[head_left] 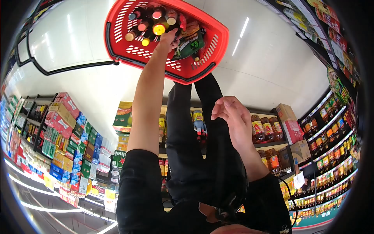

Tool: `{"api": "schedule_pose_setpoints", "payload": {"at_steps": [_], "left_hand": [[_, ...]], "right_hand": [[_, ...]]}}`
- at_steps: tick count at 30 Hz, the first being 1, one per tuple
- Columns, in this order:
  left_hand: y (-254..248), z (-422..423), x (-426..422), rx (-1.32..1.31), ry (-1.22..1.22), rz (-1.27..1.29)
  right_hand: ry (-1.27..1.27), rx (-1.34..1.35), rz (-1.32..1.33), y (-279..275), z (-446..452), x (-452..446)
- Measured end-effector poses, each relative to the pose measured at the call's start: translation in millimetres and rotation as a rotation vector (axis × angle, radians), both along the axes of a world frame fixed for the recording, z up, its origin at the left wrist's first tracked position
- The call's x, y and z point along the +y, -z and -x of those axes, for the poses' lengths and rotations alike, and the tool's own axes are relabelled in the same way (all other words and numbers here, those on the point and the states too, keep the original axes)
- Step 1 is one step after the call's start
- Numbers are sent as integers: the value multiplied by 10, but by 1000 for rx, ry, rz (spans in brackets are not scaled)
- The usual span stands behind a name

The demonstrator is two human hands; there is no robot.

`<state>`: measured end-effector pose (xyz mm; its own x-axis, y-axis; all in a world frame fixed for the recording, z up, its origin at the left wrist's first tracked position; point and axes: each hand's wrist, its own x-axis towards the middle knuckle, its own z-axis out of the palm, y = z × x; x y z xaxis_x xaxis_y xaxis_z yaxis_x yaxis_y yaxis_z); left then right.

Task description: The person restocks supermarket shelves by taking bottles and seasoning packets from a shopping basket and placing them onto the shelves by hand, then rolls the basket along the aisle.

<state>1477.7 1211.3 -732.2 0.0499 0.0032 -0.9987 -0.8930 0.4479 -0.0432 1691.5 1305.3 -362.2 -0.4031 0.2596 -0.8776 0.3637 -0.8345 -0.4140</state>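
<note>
The left hand (pixel 168 40) reaches inside the red plastic basket (pixel 223 42), among capped bottles (pixel 159 29) beside a dark green packet (pixel 189 47); its grip is hidden, so I cannot tell. The right hand (pixel 233 117) (loosely curled, apparently empty) hangs outside the rim.

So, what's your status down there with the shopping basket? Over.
Left hand in red basket, grip unclear. Right hand outside, empty, fingers loosely bent. Capped bottles and a green packet crowd the left hand. Over.
</note>
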Motion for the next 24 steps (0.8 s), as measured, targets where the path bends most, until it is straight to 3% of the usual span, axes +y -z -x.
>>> {"api": "schedule_pose_setpoints", "payload": {"at_steps": [5, 10, 13, 17, 20, 24], "left_hand": [[17, -87, -187, -32, 8, -92], [-362, -41, -381, -10, 48, -145], [-549, 78, -449, -58, -9, -184], [-707, 243, -670, -358, -284, -332], [-1134, 242, -714, -287, -214, -307], [-1593, 303, -950, -420, -231, -417]], "right_hand": [[8, -49, -8, -20, -94, 4], [5, -61, -4, -51, -148, -27], [-12, -55, 6, -52, -151, -60], [-9, -29, 19, -58, -135, -150], [-22, -11, 12, 8, -127, -202], [-75, -46, 12, 303, -148, -286]]}}
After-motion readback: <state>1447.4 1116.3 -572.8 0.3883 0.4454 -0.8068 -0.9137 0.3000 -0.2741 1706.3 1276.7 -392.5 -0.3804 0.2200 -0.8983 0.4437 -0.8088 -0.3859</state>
